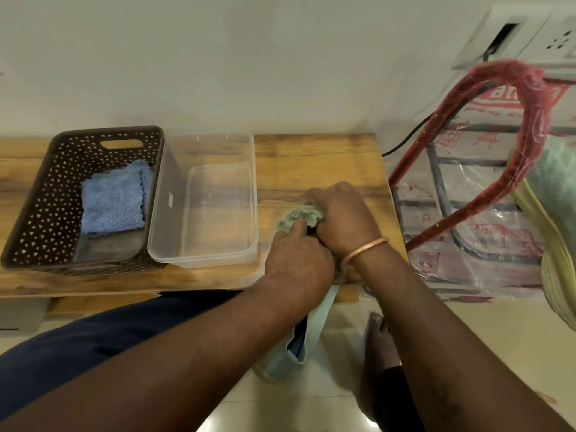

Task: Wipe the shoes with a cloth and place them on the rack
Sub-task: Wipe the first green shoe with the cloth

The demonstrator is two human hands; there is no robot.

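A light blue shoe [300, 344] lies across the front edge of the wooden table [314, 160], with its heel hanging below the edge and its front hidden under my hands. My left hand [297, 257] grips the shoe from above, and its forefinger reaches onto a crumpled grey-green cloth [297, 215]. My right hand [341, 218] curls round that cloth and presses it on the shoe's front. A second shoe [558, 213], pale green with a yellowish sole, sits at the right on the red-framed rack [473, 201], which is wrapped in plastic.
A brown perforated basket [46, 213] holding a folded blue cloth [113, 202] stands at the table's left. An empty clear plastic tub [202, 254] sits beside it. A black cable [408, 137] runs behind the table. My bare foot [378, 341] rests on the tiled floor.
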